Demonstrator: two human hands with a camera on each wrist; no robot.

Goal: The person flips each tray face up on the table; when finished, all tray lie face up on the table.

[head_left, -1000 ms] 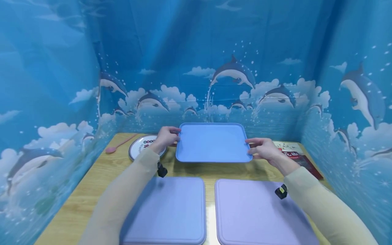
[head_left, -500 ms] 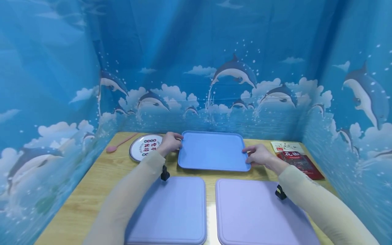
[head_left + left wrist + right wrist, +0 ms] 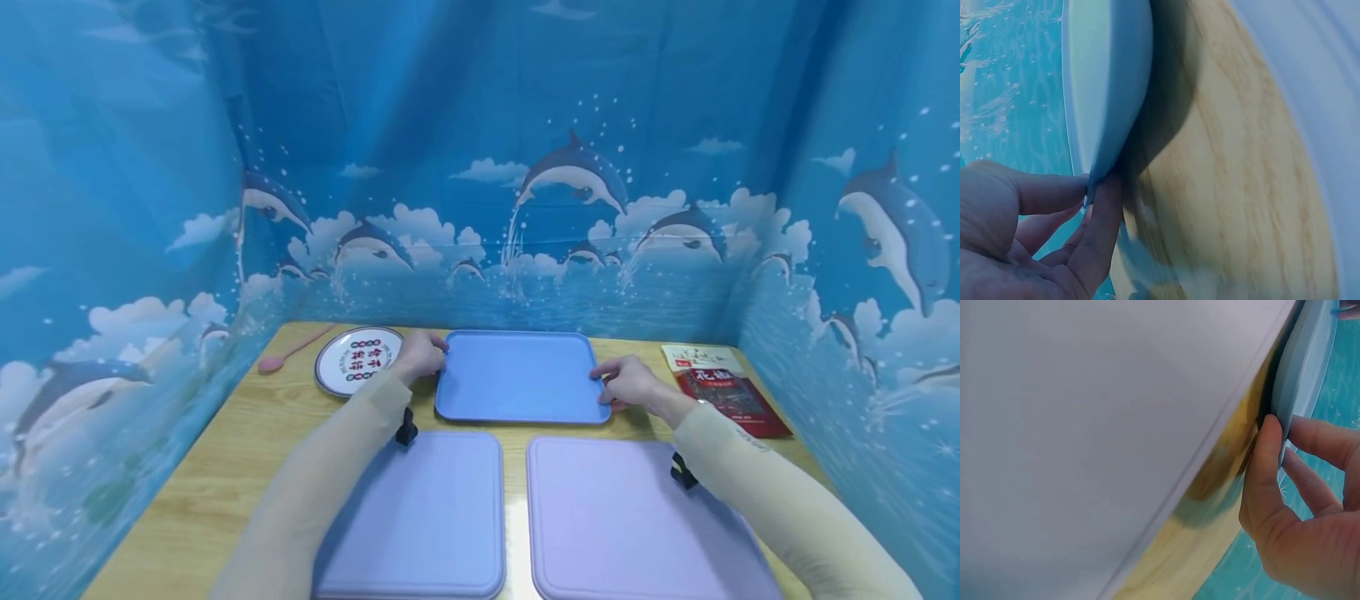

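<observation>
A blue rectangular tray (image 3: 523,377) lies low over the back of the wooden table, between both hands. My left hand (image 3: 421,355) pinches its left rim; in the left wrist view, thumb and fingers grip the tray's edge (image 3: 1110,81), with a shadow on the wood beneath. On the opposite rim, my right hand (image 3: 632,382) holds the tray between thumb and fingers. The right wrist view shows that same edge (image 3: 1297,375) pinched close to the tabletop. Whether the tray's underside fully touches the table cannot be told.
A round plate (image 3: 352,367) with printed characters is beside my left hand, and a pink spoon (image 3: 272,364) lies farther left. A red packet (image 3: 731,402) lies right of my right hand. Blue (image 3: 435,517) and lilac (image 3: 637,517) boards lie in front. A dolphin curtain (image 3: 480,167) surrounds the table (image 3: 187,500).
Both hands have lowered the blue tray from above the table and tilted it flatter. More of the plate and of the red packet now shows.
</observation>
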